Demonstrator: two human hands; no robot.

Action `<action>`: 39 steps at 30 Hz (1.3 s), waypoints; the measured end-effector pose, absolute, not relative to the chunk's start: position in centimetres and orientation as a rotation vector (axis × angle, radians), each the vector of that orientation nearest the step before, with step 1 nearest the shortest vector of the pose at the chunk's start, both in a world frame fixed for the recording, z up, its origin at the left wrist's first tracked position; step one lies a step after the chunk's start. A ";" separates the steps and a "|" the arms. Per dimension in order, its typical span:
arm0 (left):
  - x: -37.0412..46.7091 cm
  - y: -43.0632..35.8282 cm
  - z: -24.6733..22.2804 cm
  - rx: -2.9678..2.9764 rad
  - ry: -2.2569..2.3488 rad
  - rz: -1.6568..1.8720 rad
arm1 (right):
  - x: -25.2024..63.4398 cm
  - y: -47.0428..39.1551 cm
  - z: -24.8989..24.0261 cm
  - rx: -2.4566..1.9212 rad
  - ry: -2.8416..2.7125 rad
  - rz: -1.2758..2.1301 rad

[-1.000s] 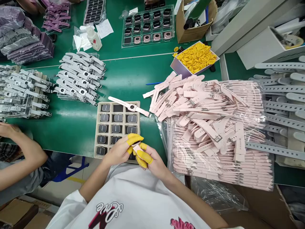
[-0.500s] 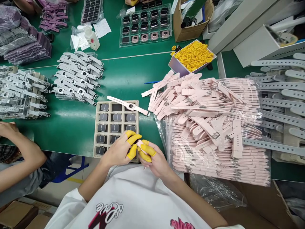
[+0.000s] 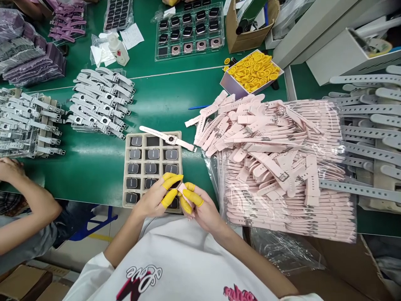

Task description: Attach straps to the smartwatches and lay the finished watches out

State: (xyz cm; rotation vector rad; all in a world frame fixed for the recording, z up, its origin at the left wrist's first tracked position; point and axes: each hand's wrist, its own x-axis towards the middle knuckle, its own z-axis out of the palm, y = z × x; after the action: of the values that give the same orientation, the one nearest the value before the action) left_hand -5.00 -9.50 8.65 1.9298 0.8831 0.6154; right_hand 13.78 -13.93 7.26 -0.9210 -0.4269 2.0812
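Note:
My left hand [image 3: 156,195], with yellow finger cots on its fingertips, pinches a dark watch case [image 3: 176,184]. Against the case's right side, my right hand [image 3: 199,205], also in yellow cots, grips a pink watch strap [image 3: 182,189]; most of the strap is hidden by the fingers. Whether strap and case are joined I cannot tell. Just beyond the hands lies a beige compartment tray [image 3: 124,177] holding several dark square watch cases [image 3: 153,154]. Across its far right corner rests a watch with a pink strap on both sides [image 3: 171,139], back facing up.
Loose pink straps [image 3: 260,133] lie heaped on bagged ones at right, with grey straps [image 3: 369,110] beyond. A box of yellow finger cots [image 3: 253,75] stands behind. White-strapped watches [image 3: 100,102] are stacked left. A co-worker's arm [image 3: 29,196] rests at the left edge.
My left fingers have shifted slightly left and opened out a little, so more of the dark case shows. The right hand still grips the pink strap. The whole view has shifted slightly.

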 end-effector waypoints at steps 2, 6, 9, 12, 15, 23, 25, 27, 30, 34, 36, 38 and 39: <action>-4.8 -9.8 8.2 1.873 0.952 0.679 | 13.8 -13.7 7.3 -0.987 -0.558 2.009; -4.1 -10.3 7.6 1.643 1.122 0.929 | 14.1 -13.5 7.4 -1.003 -0.772 2.005; -4.0 -9.9 7.8 1.311 1.147 1.111 | 15.0 -13.5 7.3 -0.975 -0.862 2.157; -4.7 -8.7 8.5 0.998 1.232 1.406 | 16.5 -13.5 7.0 -1.050 -1.030 2.203; -5.3 -8.0 9.0 1.016 1.332 1.432 | 17.7 -13.4 7.2 -1.148 -0.999 2.110; -2.8 -9.7 8.8 1.909 1.010 0.699 | 15.9 -12.9 9.8 -0.985 -0.792 2.089; -2.5 -9.7 8.9 1.993 0.985 0.642 | 15.5 -13.0 9.7 -0.962 -0.749 2.117; -2.6 -9.6 9.0 2.034 0.993 0.590 | 15.4 -13.1 9.3 -0.952 -0.671 2.096; -2.9 -9.6 9.1 2.007 1.014 0.642 | 15.3 -13.3 8.6 -0.961 -0.463 2.026; -3.1 -9.6 9.2 1.992 1.012 0.670 | 15.4 -13.4 8.1 -0.940 -0.415 2.011; -3.1 -9.6 9.2 2.036 0.984 0.613 | 15.4 -13.5 8.1 -0.892 -0.529 2.053; -3.1 -9.6 9.1 2.067 0.954 0.572 | 15.3 -13.6 8.1 -0.879 -0.574 2.069; -3.1 -9.6 9.0 2.074 0.949 0.568 | 15.2 -13.6 8.2 -0.886 -0.566 2.057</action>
State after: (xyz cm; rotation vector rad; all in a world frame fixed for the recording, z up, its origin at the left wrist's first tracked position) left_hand -3.10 -9.64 9.02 2.0744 0.9492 0.5682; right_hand 15.20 -13.61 8.18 -0.8856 -0.5663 2.0572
